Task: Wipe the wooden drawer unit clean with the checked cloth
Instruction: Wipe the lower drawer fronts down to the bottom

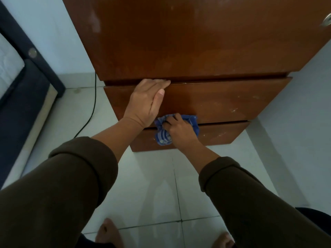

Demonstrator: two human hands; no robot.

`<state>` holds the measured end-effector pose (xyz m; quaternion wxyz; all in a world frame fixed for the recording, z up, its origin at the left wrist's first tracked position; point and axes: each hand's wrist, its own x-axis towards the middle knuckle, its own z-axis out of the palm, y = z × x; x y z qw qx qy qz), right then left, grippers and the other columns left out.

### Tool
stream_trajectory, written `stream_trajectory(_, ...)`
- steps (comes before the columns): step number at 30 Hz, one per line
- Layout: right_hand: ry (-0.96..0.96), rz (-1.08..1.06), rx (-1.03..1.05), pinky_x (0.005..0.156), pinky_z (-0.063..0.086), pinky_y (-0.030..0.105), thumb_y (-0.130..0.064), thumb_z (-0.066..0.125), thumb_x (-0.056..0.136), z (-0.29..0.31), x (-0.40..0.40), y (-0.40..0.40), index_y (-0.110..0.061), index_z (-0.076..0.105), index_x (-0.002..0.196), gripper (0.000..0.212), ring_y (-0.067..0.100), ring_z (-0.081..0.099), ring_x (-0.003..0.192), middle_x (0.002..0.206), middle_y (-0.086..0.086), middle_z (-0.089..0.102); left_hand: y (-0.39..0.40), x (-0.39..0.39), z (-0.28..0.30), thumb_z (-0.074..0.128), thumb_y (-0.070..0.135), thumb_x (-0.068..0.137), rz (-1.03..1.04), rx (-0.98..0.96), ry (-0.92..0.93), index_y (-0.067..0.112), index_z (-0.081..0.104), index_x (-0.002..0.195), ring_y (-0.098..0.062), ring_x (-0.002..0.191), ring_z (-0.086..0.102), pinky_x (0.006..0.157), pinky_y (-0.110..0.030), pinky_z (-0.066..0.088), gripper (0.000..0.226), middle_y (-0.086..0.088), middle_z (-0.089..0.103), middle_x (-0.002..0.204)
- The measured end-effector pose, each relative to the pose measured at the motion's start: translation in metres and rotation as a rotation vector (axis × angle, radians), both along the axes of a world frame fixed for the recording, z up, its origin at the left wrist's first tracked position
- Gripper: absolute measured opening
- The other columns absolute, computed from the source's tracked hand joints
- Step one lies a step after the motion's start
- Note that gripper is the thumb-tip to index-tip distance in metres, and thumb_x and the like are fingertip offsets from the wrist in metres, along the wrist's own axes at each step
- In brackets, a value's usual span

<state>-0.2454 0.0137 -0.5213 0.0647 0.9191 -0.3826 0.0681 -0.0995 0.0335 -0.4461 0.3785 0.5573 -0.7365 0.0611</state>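
The wooden drawer unit (215, 101) stands against the wall, reddish brown, with a tall door panel above two drawer fronts. White scuffs mark the right side of both drawers. My left hand (148, 99) lies flat on the upper drawer front, fingertips hooked at its top edge. My right hand (179, 129) presses a bunched blue checked cloth (162, 136) against the lower edge of the upper drawer and the top of the lower drawer, left of centre.
A dark bed frame with a white mattress (16, 77) stands at the left. A black cable (93, 108) runs down the wall to the pale tiled floor (152, 185). My bare feet (107, 231) are at the bottom edge. A metal handle (326, 21) shows top right.
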Motion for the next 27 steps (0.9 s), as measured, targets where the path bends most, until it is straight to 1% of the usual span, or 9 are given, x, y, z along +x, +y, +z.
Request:
stream_trajectory(1,0.042,-0.009,0.057,0.059,0.055,0.037,-0.009,0.081,0.065,-0.002,0.000,0.000,-0.006,0.074,0.097,0.033,0.033,0.061,0.101,0.106,0.010,0.067,0.000,0.000,-0.001,0.030,0.022,0.097,-0.001,0.001,0.009,0.004,0.064,0.121,-0.024,0.111,0.058,0.099,-0.027,0.038,0.045,-0.011,0.067,0.118)
stream_trajectory(3,0.160,-0.029,0.145,0.084,0.050,0.039,-0.010,0.054,0.091,-0.016,0.000,-0.004,-0.007,0.058,0.126,0.035,0.030,0.041,0.126,0.134,0.009,0.049,0.000,0.000,-0.001,0.029,0.022,0.097,0.001,-0.003,0.025,0.005,0.065,0.121,-0.024,0.111,0.057,0.098,-0.028,0.040,0.046,-0.011,0.067,0.117)
stream_trajectory(6,0.240,-0.090,0.247,0.092,0.047,0.035,-0.009,0.042,0.097,-0.025,-0.002,-0.005,-0.010,0.051,0.133,0.037,0.027,0.035,0.129,0.138,0.007,0.043,0.001,-0.001,0.000,0.028,0.024,0.097,0.003,0.018,0.037,0.006,0.065,0.121,-0.023,0.112,0.057,0.097,-0.028,0.041,0.047,-0.010,0.067,0.118)
stream_trajectory(12,0.208,-0.042,0.285,0.090,0.047,0.040,-0.005,0.045,0.092,0.006,-0.016,0.007,-0.017,0.050,0.136,0.045,0.032,0.040,0.124,0.140,0.008,0.044,0.006,-0.002,0.009,0.026,0.027,0.098,0.003,0.101,0.019,0.007,0.062,0.124,-0.024,0.116,0.055,0.100,-0.027,0.037,0.049,-0.010,0.065,0.121)
stream_trajectory(13,0.128,-0.005,0.217,0.086,0.050,0.041,-0.006,0.046,0.090,0.016,-0.023,0.010,-0.016,0.055,0.131,0.043,0.034,0.045,0.120,0.136,0.009,0.049,0.007,-0.004,0.010,0.024,0.029,0.098,0.011,0.114,0.018,0.007,0.061,0.125,-0.025,0.118,0.054,0.102,-0.028,0.037,0.051,-0.010,0.064,0.123)
stream_trajectory(16,-0.144,0.082,-0.136,0.063,0.054,0.038,-0.016,0.045,0.081,0.046,-0.045,0.014,-0.014,0.071,0.103,0.035,0.033,0.061,0.090,0.103,0.008,0.069,0.013,-0.015,0.013,0.021,0.033,0.097,0.025,0.136,0.030,0.007,0.056,0.130,-0.026,0.124,0.051,0.106,-0.030,0.034,0.055,-0.012,0.060,0.129)
stream_trajectory(20,-0.255,0.010,-0.539,0.065,0.045,0.035,-0.020,0.061,0.085,0.088,-0.063,-0.001,-0.020,0.070,0.099,0.017,0.025,0.055,0.090,0.097,0.003,0.070,0.015,-0.046,0.020,0.019,0.039,0.096,-0.033,0.150,0.103,0.006,0.048,0.136,-0.025,0.126,0.049,0.106,-0.029,0.035,0.060,-0.013,0.055,0.134)
stream_trajectory(23,-0.236,-0.069,-0.534,0.064,0.047,0.036,-0.021,0.066,0.080,0.096,-0.065,-0.013,-0.020,0.071,0.096,0.016,0.028,0.059,0.091,0.099,0.006,0.070,0.006,-0.061,0.028,0.017,0.044,0.094,-0.037,0.161,0.129,0.007,0.046,0.137,-0.025,0.123,0.050,0.103,-0.033,0.039,0.064,-0.013,0.054,0.134)
stream_trajectory(27,-0.279,-0.086,-0.367,0.055,0.048,0.036,-0.017,0.070,0.073,0.067,-0.062,-0.018,-0.013,0.071,0.094,0.021,0.028,0.039,0.094,0.098,0.012,0.068,-0.007,-0.056,0.024,0.017,0.043,0.093,-0.076,0.175,-0.039,0.004,0.052,0.132,-0.030,0.122,0.051,0.101,-0.035,0.039,0.065,-0.015,0.057,0.130)
